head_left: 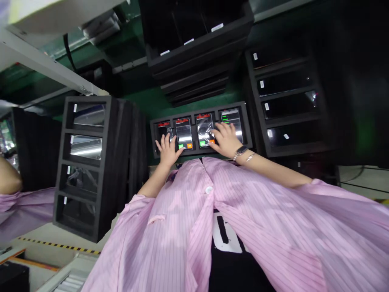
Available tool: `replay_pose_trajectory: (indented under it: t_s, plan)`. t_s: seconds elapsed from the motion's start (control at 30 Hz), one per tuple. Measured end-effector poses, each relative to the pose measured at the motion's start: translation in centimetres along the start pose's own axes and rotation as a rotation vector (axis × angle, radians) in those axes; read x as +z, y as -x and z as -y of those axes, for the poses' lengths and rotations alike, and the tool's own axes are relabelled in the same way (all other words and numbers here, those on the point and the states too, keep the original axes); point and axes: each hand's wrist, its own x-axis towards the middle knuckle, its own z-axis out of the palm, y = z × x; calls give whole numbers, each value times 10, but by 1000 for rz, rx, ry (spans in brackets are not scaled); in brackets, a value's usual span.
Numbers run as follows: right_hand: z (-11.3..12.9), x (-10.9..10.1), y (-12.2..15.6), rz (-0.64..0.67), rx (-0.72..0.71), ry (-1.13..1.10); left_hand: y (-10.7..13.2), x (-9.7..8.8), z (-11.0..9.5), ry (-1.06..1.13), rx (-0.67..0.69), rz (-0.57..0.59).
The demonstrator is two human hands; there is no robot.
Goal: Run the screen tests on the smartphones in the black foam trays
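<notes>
A green-floored work area crowded with black foam fills the frame. Nearest, at centre, both hands lie open with fingers spread, gripping nothing. The left hand (167, 149) rests on the lower left rim of a four-slot tray (247, 121), and the right hand (224, 140) lies flat across its lit phones (184, 134). A resting palm could well press a wrong on-screen button. Farther off, at left, the tall tray stacks (88, 162) might topple if nudged.

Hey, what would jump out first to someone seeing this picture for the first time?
Four lit phone screens glow in a black foam tray at centre, with the left hand and right hand spread over them. Taller stacks of black trays stand either side, and a pink striped coat fills the foreground.
</notes>
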Motion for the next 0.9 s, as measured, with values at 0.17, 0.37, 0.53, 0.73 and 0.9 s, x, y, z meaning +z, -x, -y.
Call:
replay_pose_trajectory:
  t_s: [0.17,0.37,0.53,0.73,0.9]
  plan:
    - [59,-20,-56,40,-115,132,-37,-39,-32,41,244,-33]
    - [58,-33,-103,11,-81,320,-88,-9,-4,-23,300,-117]
    - [23,-29,-99,-120,-6,236,-96,-1,28,21,244,-311]
    - [-21,-39,-70,-191,180,221,-79,-18,83,94,61,-228]
    - [-30,-42,-69,-166,183,199,-82,-23,87,-3,126,-315]
